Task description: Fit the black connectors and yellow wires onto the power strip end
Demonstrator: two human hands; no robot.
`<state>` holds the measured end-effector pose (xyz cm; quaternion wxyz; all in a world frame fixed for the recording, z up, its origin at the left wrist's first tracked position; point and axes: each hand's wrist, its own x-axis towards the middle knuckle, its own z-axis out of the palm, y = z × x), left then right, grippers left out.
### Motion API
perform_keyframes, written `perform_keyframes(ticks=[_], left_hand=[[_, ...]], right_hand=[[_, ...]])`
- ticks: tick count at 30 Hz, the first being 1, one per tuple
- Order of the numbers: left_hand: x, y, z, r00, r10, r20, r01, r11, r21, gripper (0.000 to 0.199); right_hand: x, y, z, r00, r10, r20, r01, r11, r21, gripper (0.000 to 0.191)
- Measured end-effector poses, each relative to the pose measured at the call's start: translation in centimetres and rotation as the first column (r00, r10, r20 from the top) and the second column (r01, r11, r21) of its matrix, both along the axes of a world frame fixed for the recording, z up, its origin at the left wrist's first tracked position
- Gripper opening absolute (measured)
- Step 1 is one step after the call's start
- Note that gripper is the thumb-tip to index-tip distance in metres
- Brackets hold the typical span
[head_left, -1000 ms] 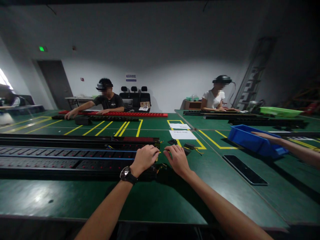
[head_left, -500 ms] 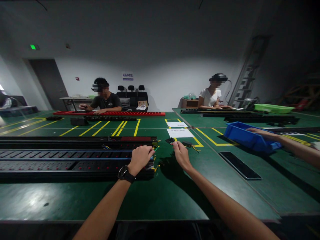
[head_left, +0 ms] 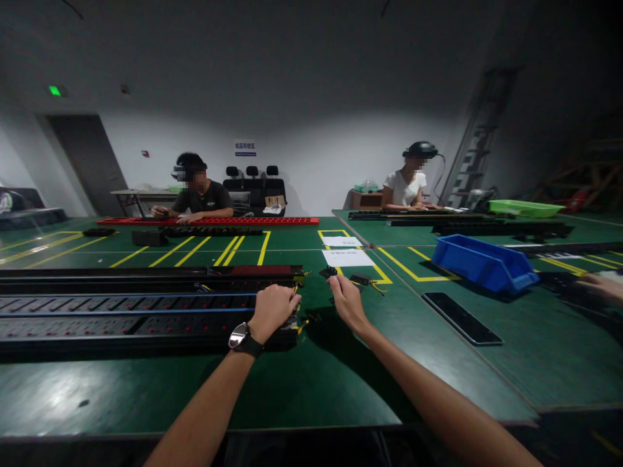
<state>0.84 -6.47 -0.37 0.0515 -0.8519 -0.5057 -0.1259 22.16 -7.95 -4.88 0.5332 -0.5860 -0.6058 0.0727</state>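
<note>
My left hand (head_left: 275, 310), with a watch on the wrist, is closed at the right end of the long black strips (head_left: 160, 318) with red dots; what its fingers grip is too small to name. Yellow wires (head_left: 302, 325) stick out from the strip ends beside it. To the right, my right hand (head_left: 347, 299) has thumb and fingers pinched together next to a small black part (head_left: 330, 271); whether it holds anything is too small to tell. Another black part (head_left: 361, 279) with yellow wires lies just beyond this hand.
A phone (head_left: 461, 318) and a blue bin (head_left: 487, 263) are on the right, with another person's hand (head_left: 603, 284) at the right edge. White papers (head_left: 347, 258) lie ahead. Two people sit across the green table (head_left: 272, 395), near a red rail (head_left: 209, 221).
The other person's hand has left the blue bin and moved right. The view has shifted slightly. My two hands remain in nearly the same places.
</note>
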Motion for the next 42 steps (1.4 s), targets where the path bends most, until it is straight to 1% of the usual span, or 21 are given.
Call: perform_keyframes(ticks=[4, 8, 11, 14, 18, 21, 24, 29, 33, 37, 42], left_hand=[[-0.1, 0.1, -0.2, 0.998, -0.059, -0.001, 0.059, 0.998, -0.001, 0.049], [-0.2, 0.0, 0.1, 0.997, -0.06, 0.038, 0.061, 0.998, -0.034, 0.053], [-0.3, -0.1, 0.3, 0.996, -0.052, 0.071, 0.056, 0.998, -0.042, 0.051], [-0.3, -0.2, 0.3, 0.993, -0.074, 0.096, 0.079, 0.996, -0.045, 0.048], [-0.2, -0.2, 0.1, 0.993, -0.099, 0.07, 0.102, 0.994, -0.035, 0.041], [-0.2, -0.2, 0.1, 0.993, -0.111, 0.051, 0.112, 0.993, -0.028, 0.041], [-0.3, -0.1, 0.1, 0.994, -0.101, 0.052, 0.104, 0.993, -0.051, 0.041], [-0.3, 0.3, 0.0, 0.992, -0.079, 0.098, 0.09, 0.99, -0.11, 0.034], [-0.4, 0.6, -0.3, 0.988, -0.091, 0.123, 0.104, 0.988, -0.109, 0.033], [-0.6, 0.7, -0.5, 0.986, -0.125, 0.11, 0.135, 0.987, -0.082, 0.032], [-0.6, 0.8, -0.6, 0.986, -0.142, 0.088, 0.151, 0.984, -0.099, 0.034]], right_hand=[[0.1, 0.0, 0.0, 1.0, -0.021, -0.023, 0.02, 0.999, -0.037, 0.048], [0.5, 0.3, -0.3, 0.996, -0.04, -0.085, 0.034, 0.997, -0.071, 0.047], [0.7, 0.5, -0.4, 0.992, -0.045, -0.114, 0.035, 0.996, -0.086, 0.047], [0.7, 0.5, -0.5, 0.99, -0.045, -0.131, 0.034, 0.996, -0.088, 0.047], [0.6, 0.4, -0.4, 0.989, -0.047, -0.137, 0.034, 0.995, -0.095, 0.048], [0.7, 0.4, -0.3, 0.989, -0.052, -0.138, 0.038, 0.994, -0.101, 0.048], [0.8, 0.5, -0.3, 0.987, -0.054, -0.15, 0.039, 0.994, -0.099, 0.048], [1.0, 0.7, -0.3, 0.987, -0.047, -0.156, 0.031, 0.995, -0.099, 0.047], [1.0, 0.7, -0.4, 0.988, -0.042, -0.147, 0.027, 0.994, -0.103, 0.046], [0.9, 0.7, -0.4, 0.988, -0.038, -0.149, 0.022, 0.994, -0.103, 0.046], [1.0, 0.6, -0.2, 0.991, -0.03, -0.128, 0.015, 0.994, -0.11, 0.045]])
